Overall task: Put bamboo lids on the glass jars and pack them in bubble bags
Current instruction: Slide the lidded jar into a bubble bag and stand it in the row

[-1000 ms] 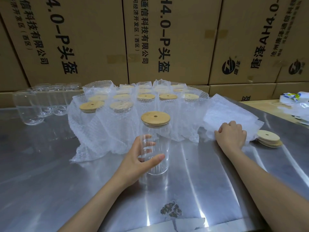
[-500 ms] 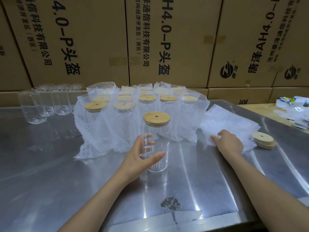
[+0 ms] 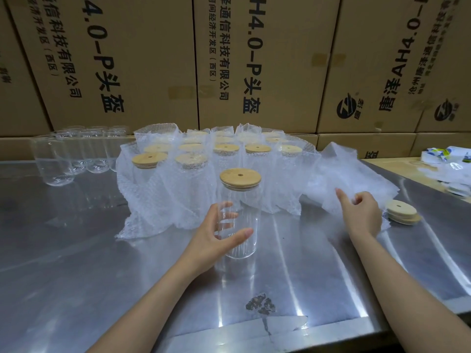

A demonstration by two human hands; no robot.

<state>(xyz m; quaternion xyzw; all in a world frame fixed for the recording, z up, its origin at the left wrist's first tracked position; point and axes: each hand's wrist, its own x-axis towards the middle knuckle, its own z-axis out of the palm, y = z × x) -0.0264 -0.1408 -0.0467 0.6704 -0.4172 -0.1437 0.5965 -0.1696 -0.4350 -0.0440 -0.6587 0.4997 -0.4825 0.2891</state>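
Observation:
A clear glass jar [image 3: 243,212] with a bamboo lid [image 3: 240,178] stands upright on the steel table [image 3: 76,263]. My left hand [image 3: 216,238] grips its lower half, thumb in front and fingers behind the glass. My right hand [image 3: 362,212] pinches a bubble bag [image 3: 339,174] and holds its near edge lifted off the pile of bags at the right. Behind the jar stand several lidded jars wrapped in bubble bags [image 3: 204,171]. A small stack of loose bamboo lids [image 3: 401,211] lies right of my right hand.
Several bare glass jars without lids [image 3: 76,154] stand at the back left. Cardboard boxes [image 3: 254,62] form a wall behind the table. Printed packets [image 3: 448,154] lie on a wooden surface at the far right. A dark stain [image 3: 260,303] marks the table near its front edge.
My right hand went from resting flat on the pile of bags to pinching one bag and lifting it. My left hand kept its hold on the jar.

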